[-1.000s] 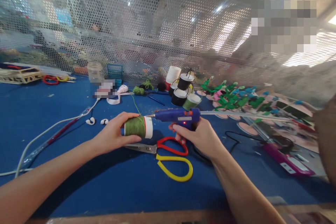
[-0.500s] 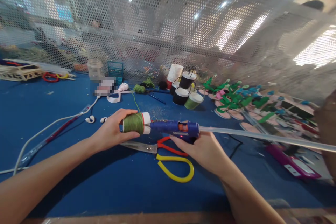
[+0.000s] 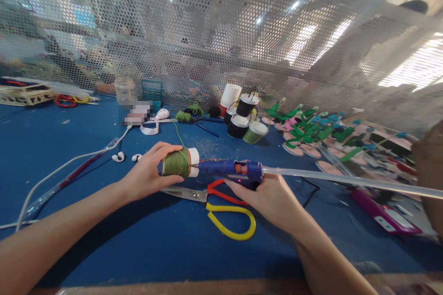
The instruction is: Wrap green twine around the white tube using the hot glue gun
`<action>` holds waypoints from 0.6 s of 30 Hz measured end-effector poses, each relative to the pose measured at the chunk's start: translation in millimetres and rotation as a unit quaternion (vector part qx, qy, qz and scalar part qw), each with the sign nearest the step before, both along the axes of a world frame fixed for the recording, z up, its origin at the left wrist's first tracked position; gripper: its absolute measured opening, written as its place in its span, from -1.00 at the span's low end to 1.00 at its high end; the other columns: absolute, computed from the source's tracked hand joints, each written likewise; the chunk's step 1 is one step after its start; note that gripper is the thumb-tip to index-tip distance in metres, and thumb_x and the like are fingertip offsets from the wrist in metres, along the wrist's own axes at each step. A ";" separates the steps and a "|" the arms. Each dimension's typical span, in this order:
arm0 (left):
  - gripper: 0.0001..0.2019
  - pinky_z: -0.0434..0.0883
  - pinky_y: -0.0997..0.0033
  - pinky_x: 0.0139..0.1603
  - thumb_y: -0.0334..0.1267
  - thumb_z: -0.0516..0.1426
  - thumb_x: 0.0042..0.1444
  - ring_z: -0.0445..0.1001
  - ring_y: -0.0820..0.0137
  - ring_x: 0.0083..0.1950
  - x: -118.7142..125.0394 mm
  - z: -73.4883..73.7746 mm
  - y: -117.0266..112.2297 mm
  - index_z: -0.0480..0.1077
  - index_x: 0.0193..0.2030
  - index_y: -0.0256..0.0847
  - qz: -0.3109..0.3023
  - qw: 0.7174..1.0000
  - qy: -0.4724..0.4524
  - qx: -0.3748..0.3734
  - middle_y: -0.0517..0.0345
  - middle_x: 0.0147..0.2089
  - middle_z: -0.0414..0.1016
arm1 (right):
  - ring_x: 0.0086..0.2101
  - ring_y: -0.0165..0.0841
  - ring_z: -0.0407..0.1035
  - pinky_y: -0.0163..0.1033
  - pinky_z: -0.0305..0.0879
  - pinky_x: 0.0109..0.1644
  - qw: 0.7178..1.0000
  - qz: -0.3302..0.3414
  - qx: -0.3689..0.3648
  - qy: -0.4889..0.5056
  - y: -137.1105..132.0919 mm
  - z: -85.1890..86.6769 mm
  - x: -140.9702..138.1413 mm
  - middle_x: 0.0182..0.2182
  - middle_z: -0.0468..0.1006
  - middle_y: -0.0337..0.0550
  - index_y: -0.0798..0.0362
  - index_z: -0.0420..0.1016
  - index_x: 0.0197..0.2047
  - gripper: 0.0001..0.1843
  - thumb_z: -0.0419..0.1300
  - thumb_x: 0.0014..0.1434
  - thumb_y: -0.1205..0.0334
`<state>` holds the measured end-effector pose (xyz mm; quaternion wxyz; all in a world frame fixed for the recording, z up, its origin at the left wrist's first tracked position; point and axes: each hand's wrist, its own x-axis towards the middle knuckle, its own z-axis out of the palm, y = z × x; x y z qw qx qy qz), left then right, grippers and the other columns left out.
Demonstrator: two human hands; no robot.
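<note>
The cup [image 3: 194, 156], wound in green yarn [image 3: 176, 164], lay sideways above the table [image 3: 145, 244], pinched between my left hand's [image 3: 149, 169] thumb and fingers. From my remote seat I had the right hand [image 3: 275, 199] curled round the glue gun [image 3: 221, 167]; I couldn't tell whether its trigger was squeezed. The gun had dropped from the cup's upper edge to the yarn's border, so I judged gluing there was under way.

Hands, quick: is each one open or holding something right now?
Left hand: closed, holding the green yarn-wrapped cup.
Right hand: closed, holding the blue glue gun.
</note>
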<state>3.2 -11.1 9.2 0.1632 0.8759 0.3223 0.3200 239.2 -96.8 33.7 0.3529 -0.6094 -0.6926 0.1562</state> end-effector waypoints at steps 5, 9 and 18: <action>-0.52 0.34 0.22 0.03 -0.25 0.22 -0.04 0.37 0.28 -0.04 0.3 0.0 0.3 0.22 0.04 -0.21 -0.005 1.000 -0.002 -0.021 0.03 -0.05 0.33 | -0.47 -0.31 0.43 -0.27 0.37 -0.38 0.999 0.001 0.032 -0.015 -0.6 0.5 0.5 -0.48 0.58 -0.18 0.09 0.51 -0.40 -0.83 0.15 0.01 0.20; -0.51 0.33 0.19 0.04 -0.21 0.23 -0.06 0.36 0.26 -0.03 0.1 -0.2 1.9 0.23 0.03 -0.20 0.003 0.999 -0.002 -0.040 0.04 -0.04 0.34 | -0.48 -0.35 0.42 -0.30 0.35 -0.40 0.999 0.014 0.028 -0.022 -1.2 -0.9 1.1 -0.47 0.58 -0.21 0.07 0.51 -0.38 -0.85 0.16 0.02 0.20; -0.53 0.36 0.22 0.02 -0.28 0.22 -0.03 0.36 0.29 -0.03 -0.7 -2.6 1.2 0.22 0.04 -0.19 -0.023 1.000 -0.009 -0.008 0.03 -0.05 0.31 | -0.49 -0.33 0.42 -0.28 0.35 -0.39 0.999 0.003 0.040 -0.030 -0.4 1.5 0.0 -0.50 0.57 -0.18 0.09 0.51 -0.41 -0.83 0.14 0.02 0.19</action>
